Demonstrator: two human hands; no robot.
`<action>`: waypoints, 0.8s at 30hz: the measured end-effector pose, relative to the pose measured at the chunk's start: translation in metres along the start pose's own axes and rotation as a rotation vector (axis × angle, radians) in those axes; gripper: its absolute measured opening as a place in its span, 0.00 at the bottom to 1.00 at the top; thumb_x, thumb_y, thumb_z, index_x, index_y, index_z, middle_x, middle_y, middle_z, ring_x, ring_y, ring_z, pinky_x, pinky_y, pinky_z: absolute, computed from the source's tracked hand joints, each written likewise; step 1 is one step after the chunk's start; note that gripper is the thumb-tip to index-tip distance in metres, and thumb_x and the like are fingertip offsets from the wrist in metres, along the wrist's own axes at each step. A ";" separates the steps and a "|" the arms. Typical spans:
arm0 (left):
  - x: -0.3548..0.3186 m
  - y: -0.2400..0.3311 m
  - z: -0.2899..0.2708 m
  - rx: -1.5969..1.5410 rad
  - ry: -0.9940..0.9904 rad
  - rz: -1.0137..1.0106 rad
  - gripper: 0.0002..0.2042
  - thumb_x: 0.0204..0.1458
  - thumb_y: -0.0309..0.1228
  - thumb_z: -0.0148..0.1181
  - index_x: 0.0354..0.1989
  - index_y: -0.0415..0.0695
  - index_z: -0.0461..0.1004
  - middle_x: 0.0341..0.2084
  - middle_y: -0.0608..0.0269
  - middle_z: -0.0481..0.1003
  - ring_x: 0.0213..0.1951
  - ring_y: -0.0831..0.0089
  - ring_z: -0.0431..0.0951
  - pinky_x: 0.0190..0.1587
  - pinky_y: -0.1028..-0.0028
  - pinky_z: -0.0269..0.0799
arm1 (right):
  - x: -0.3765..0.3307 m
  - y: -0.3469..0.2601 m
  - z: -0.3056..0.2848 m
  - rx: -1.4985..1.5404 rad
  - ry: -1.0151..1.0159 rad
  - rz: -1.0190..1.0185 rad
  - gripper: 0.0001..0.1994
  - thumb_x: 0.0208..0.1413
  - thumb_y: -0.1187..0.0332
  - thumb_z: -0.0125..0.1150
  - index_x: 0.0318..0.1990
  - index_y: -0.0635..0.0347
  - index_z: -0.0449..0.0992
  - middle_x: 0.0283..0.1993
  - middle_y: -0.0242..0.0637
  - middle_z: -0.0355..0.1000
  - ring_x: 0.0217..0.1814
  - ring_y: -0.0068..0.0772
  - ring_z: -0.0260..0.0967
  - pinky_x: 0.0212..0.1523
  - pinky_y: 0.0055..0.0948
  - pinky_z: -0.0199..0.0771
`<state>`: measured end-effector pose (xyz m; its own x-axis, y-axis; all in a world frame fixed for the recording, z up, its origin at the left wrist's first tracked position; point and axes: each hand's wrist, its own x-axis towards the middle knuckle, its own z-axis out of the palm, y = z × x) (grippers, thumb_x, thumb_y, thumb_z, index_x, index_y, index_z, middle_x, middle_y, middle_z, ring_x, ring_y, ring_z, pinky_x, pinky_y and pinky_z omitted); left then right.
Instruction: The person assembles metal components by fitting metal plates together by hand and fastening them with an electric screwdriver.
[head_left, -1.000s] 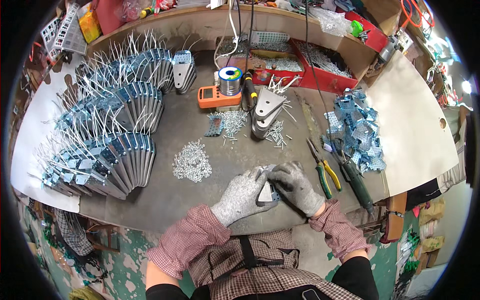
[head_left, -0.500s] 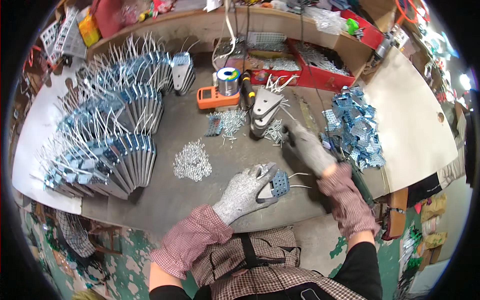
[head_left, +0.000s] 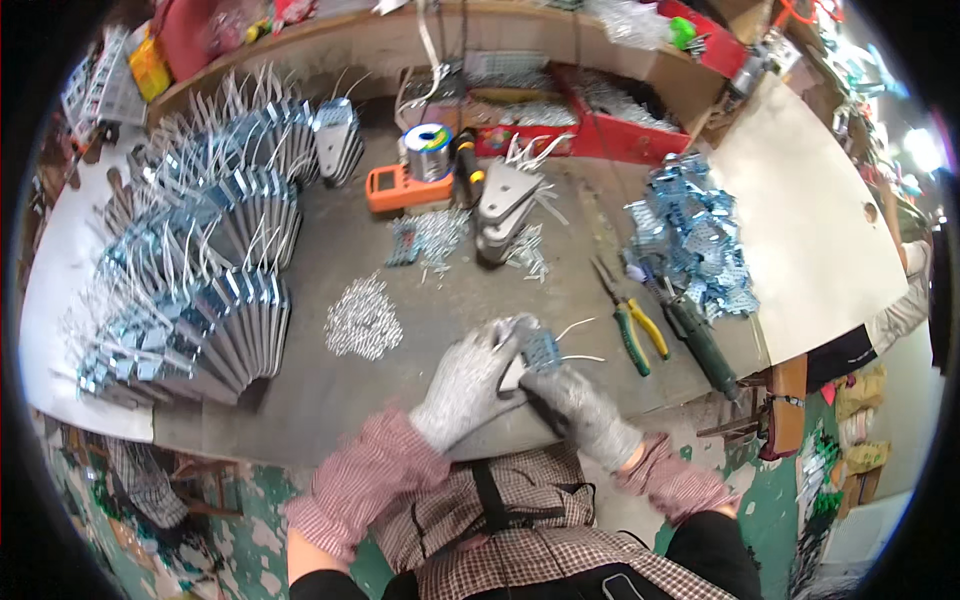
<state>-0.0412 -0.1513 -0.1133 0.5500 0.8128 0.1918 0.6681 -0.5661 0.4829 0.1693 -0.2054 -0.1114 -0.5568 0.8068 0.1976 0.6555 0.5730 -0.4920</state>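
Both forearms come up over the bench (head_left: 380, 250) edge and meet near its front. The left hand (head_left: 465, 385) – gloved, fingers curled – grips a small blue metal part (head_left: 541, 349); the right hand (head_left: 580, 410) pinches that part from below.

**Boxes and a meter along the far edge**

A red open box (head_left: 610, 135) stands at the far edge of the surface (head_left: 330, 250), right of centre. A second red box (head_left: 715, 35) sits near the far right corner. A yellow package (head_left: 150, 68) stands near the far left corner. An orange meter (head_left: 400, 190) with a small screen lies just left of centre.
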 end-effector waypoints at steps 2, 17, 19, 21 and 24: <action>-0.013 0.009 -0.003 -0.145 0.012 -0.189 0.40 0.46 0.44 0.69 0.67 0.41 0.59 0.53 0.40 0.67 0.53 0.45 0.73 0.55 0.56 0.72 | -0.012 -0.013 0.013 0.256 0.171 0.129 0.30 0.55 0.78 0.61 0.67 0.61 0.62 0.60 0.52 0.68 0.62 0.50 0.67 0.62 0.38 0.67; 0.258 0.029 0.068 0.453 -0.041 0.670 0.09 0.50 0.28 0.57 0.39 0.43 0.76 0.38 0.54 0.74 0.45 0.57 0.75 0.46 0.62 0.75 | -0.008 -0.006 0.034 -0.045 0.518 0.350 0.25 0.49 0.78 0.58 0.58 0.69 0.69 0.55 0.60 0.69 0.60 0.60 0.66 0.64 0.48 0.65; 0.251 0.035 0.051 0.306 0.008 0.546 0.12 0.45 0.28 0.62 0.40 0.42 0.75 0.36 0.52 0.75 0.42 0.54 0.78 0.45 0.60 0.76 | -0.011 0.003 0.042 -0.023 0.543 0.351 0.25 0.49 0.78 0.58 0.58 0.68 0.68 0.53 0.59 0.71 0.58 0.59 0.68 0.61 0.47 0.67; 0.217 0.043 0.009 0.105 0.138 0.389 0.11 0.48 0.30 0.61 0.38 0.40 0.72 0.33 0.49 0.77 0.35 0.50 0.80 0.39 0.57 0.77 | -0.019 0.001 0.045 0.022 0.551 0.371 0.25 0.50 0.78 0.58 0.59 0.68 0.68 0.51 0.59 0.72 0.55 0.58 0.70 0.59 0.46 0.69; 0.138 0.041 -0.046 -0.399 0.138 0.148 0.15 0.53 0.32 0.65 0.43 0.39 0.68 0.29 0.55 0.75 0.33 0.63 0.79 0.37 0.66 0.75 | -0.036 0.019 0.050 0.233 0.674 0.510 0.30 0.51 0.78 0.58 0.65 0.69 0.62 0.59 0.60 0.67 0.60 0.67 0.66 0.61 0.47 0.69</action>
<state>0.0388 -0.0557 -0.0278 0.5347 0.7533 0.3830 0.3264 -0.6022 0.7286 0.1756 -0.2309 -0.1703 0.2441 0.9123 0.3287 0.5804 0.1340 -0.8032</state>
